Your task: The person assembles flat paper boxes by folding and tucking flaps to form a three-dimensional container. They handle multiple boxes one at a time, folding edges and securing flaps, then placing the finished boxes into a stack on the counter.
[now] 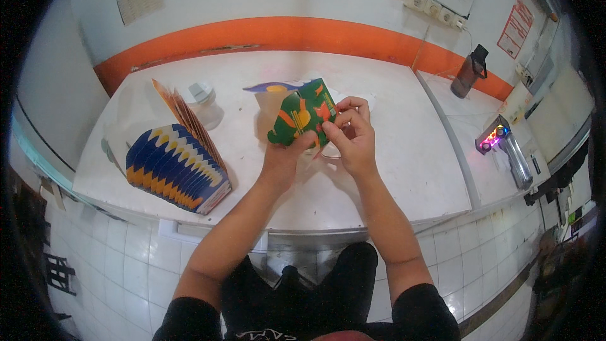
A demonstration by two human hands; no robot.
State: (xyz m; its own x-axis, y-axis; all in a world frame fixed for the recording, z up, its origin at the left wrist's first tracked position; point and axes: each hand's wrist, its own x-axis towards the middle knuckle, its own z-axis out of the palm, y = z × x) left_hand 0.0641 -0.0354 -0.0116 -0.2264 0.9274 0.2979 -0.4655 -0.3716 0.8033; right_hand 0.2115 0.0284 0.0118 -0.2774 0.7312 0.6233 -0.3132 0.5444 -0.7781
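Dark shirt (278, 333) and dark trousers (347, 278) closest, both forearms reaching up over the white table (404, 177). Green carton (302, 113), partly folded, orange and yellow pattern, is held just above the table, about mid-width. Left hand (283, 159) grips its lower edge: thumb on the front face, other fingers mostly hidden behind. Right hand (355, 142) has thumb and fingers narrowed to a pinch on the right edge. Blue flap (274, 87) with a yellow spot sticks out top left; probably part of the same carton, hard to be sure from this angle.

Left side of table: fanned stack of blue cartons (165, 163), white and orange pattern; second stack (189, 120), brown-orange edges, right behind it, touching or nearly so. Clear container (207, 106) near that one. Far right: dark bottle (468, 74) upright, lit device (492, 136) with coloured lights. Orange band (297, 33) runs along the wall behind.
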